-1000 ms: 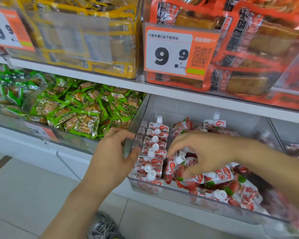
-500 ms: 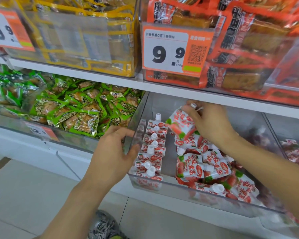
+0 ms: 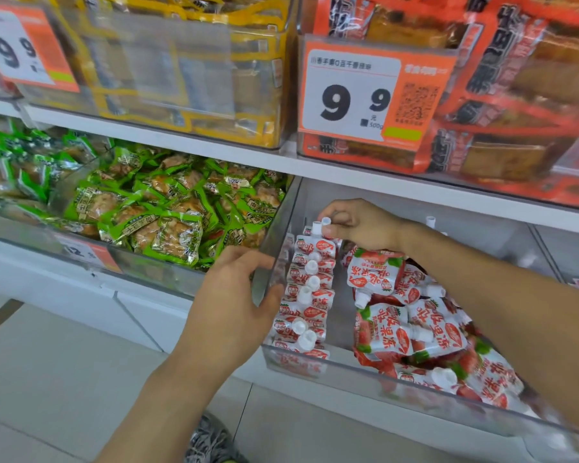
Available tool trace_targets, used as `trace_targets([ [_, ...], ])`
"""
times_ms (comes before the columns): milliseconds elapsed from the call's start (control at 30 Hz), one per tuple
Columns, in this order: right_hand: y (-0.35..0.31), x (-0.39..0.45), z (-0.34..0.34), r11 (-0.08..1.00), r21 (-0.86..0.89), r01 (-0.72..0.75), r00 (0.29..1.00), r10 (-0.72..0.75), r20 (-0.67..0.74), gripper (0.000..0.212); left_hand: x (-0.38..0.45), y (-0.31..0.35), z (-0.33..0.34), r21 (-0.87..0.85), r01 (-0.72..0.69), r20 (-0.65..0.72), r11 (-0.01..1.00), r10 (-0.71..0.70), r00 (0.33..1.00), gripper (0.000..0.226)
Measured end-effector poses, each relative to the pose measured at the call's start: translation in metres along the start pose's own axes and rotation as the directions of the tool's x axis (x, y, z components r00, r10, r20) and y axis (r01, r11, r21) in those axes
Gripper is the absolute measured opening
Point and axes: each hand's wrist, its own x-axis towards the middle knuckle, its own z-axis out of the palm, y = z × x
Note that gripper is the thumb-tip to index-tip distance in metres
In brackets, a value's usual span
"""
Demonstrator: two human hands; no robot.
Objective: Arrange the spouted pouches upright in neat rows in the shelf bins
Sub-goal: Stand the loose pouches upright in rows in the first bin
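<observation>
The right hand point(image 3: 358, 225) pinches the white cap of a spouted pouch point(image 3: 325, 222) between thumb and fingertips at the far end of the upright row point(image 3: 306, 295), right against the rearmost standing pouch; most of this pouch's body is hidden behind the hand and its neighbours, so whether it is fully seated is hard to say. The left hand point(image 3: 231, 305) rests open-fingered against the left wall of the clear bin point(image 3: 271, 259), its fingers straight along the outer face and its thumb at the front corner, holding nothing and seemingly steadying the bin. As far as the view shows, one neat row is built: a line of pouches stands along the left wall from the front lip to the back, caps up, faces overlapping like tiles. Much is left, in my judgement, since the right half of the same bin holds a loose heap of pouches point(image 3: 411, 329) lying flat, tilted and crossed, caps pointing every way, with a bare strip of bin floor between heap and row. The pouches are small and soft, white with red strawberry print, green leaf accents and a stubby white screw cap at one top corner; they look limp and likely to slump without neighbours to lean on.
</observation>
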Motion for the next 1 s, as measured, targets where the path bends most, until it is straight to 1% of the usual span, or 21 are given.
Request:
trace_targets([
  [133,0.001,0.001,0.002,0.998,-0.054,-0.026,0.995,0.031,0.089,0.021,0.001,0.001,0.001,0.012,0.014,0.006,1.0,-0.014,1.0,0.023],
  [233,0.002,0.006,0.006,0.994,-0.111,-0.001,0.996,0.011,0.09,0.029,0.001,0.001,0.001,0.016,0.014,0.006,1.0,-0.014,1.0,0.022],
  [333,0.0,0.001,0.002,0.999,-0.034,-0.04,0.992,0.044,0.12,0.04,0.0,0.0,0.0,0.01,0.017,0.016,1.0,-0.018,1.0,0.023],
  [367,0.0,-0.001,0.0,0.998,-0.051,-0.028,0.994,0.034,0.105,0.042,0.001,0.0,0.0,0.006,0.022,0.019,1.0,-0.022,1.0,0.023],
  [400,-0.001,-0.005,-0.004,0.993,-0.118,0.004,0.998,0.004,0.063,0.042,0.002,0.0,-0.001,0.004,0.024,0.022,1.0,-0.024,0.999,0.023],
  [433,-0.003,-0.012,-0.009,0.973,-0.225,0.045,0.999,-0.044,0.01,0.041,0.002,-0.001,0.0,0.004,0.023,0.023,1.0,-0.024,0.999,0.023],
  [467,-0.004,-0.021,-0.014,0.932,-0.353,0.078,0.995,-0.093,-0.025,0.042,0.003,-0.001,0.0,0.009,0.02,0.023,1.0,-0.02,1.0,0.024],
  [500,-0.006,-0.031,-0.018,0.881,-0.465,0.089,0.993,-0.117,-0.033,0.048,0.002,0.0,0.001,0.024,0.013,0.018,1.0,-0.014,1.0,0.026],
  [533,-0.008,-0.041,-0.022,0.829,-0.553,0.082,0.993,-0.113,-0.021,0.058,0.001,0.002,0.001,0.049,0.003,0.002,0.999,-0.003,1.0,0.03],
  [600,-0.007,-0.059,-0.024,0.748,-0.661,0.056,0.998,-0.044,0.035,0.079,-0.003,0.011,0.002,0.081,-0.033,-0.06,0.996,0.038,0.997,0.042],
  [667,-0.002,-0.071,-0.022,0.738,-0.674,0.041,0.998,0.006,0.068,0.09,-0.002,0.027,0.002,0.059,-0.115,-0.11,0.992,0.121,0.987,0.042],
  [700,0.003,-0.075,-0.02,0.754,-0.655,0.041,0.997,0.007,0.071,0.09,0.002,0.035,0.004,0.047,-0.159,-0.094,0.986,0.163,0.982,0.039],
  [733,0.007,-0.078,-0.02,0.773,-0.633,0.045,0.998,-0.007,0.063,0.089,0.008,0.041,0.007,0.048,-0.194,-0.039,0.98,0.196,0.98,0.036],
  [800,0.01,-0.085,-0.021,0.801,-0.598,0.043,0.999,-0.034,0.026,0.087,0.026,0.05,0.017,0.099,-0.249,0.136,0.964,0.234,0.963,0.038],
  [867,0.011,-0.092,-0.024,0.831,-0.556,0.021,0.999,-0.033,-0.012,0.085,0.054,0.054,0.031,0.168,-0.32,0.255,0.932,0.273,0.928,0.041],
  [933,0.011,-0.098,-0.029,0.857,-0.515,0.002,0.996,-0.048,-0.075,0.078,0.085,0.055,0.048,0.246,-0.333,0.314,0.91,0.25,0.916,0.045],
  [1000,0.009,-0.103,-0.033,0.888,-0.459,-0.019,0.987,-0.055,-0.148,0.067,0.111,0.055,0.065,0.346,-0.311,0.392,0.885,0.165,0.905,0.053],
])
